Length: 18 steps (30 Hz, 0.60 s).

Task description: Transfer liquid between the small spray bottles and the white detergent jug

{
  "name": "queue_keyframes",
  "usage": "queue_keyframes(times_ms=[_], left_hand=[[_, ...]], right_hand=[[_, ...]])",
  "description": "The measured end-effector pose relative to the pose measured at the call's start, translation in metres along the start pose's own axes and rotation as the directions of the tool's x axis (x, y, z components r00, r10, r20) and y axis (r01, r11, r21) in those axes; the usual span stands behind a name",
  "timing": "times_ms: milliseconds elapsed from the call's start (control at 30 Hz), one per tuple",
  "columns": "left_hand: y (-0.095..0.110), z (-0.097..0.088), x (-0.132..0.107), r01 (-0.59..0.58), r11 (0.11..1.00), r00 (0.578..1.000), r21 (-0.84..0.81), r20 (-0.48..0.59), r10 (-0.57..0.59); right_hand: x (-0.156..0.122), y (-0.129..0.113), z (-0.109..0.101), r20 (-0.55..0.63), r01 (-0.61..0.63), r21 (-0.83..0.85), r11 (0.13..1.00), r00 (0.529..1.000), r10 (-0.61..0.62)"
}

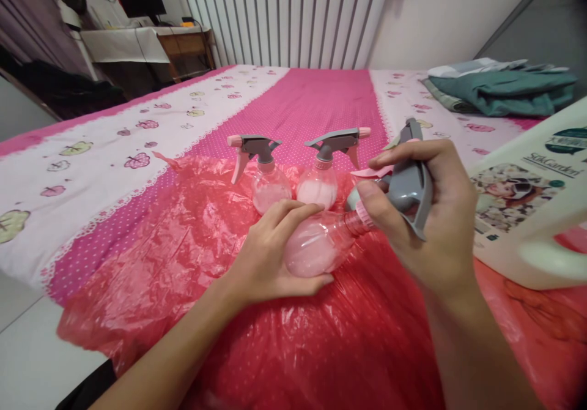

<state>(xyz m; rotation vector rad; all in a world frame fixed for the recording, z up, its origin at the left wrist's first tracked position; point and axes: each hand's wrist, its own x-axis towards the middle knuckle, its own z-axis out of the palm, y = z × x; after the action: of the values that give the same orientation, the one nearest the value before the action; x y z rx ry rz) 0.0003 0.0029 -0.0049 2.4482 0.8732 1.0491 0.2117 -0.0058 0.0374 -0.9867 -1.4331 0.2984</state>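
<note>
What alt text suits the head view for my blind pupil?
A person's left hand holds a tilted clear spray bottle while the right hand grips its grey spray head. Two similar bottles stand upright behind it on red plastic spread over a bed, with a large pale container at the right.

White radiator (293, 26) beyond pink-and-white bed (328, 101)

Large pale jug (557, 205): "SilkGarden" on front; dark oval badge (568, 141) illegible.
</note>
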Motion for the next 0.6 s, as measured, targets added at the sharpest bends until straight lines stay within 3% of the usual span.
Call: queue_keyframes(times_ms=[600], left_hand=[[0.0027, 0.0012, 0.0002, 0.048, 0.999, 0.998, -0.020, 0.049, -0.047]], right_hand=[[0.0039, 0.0000, -0.0072, 0.055, -0.005, -0.004, 1.000, 0.998, 0.005]])
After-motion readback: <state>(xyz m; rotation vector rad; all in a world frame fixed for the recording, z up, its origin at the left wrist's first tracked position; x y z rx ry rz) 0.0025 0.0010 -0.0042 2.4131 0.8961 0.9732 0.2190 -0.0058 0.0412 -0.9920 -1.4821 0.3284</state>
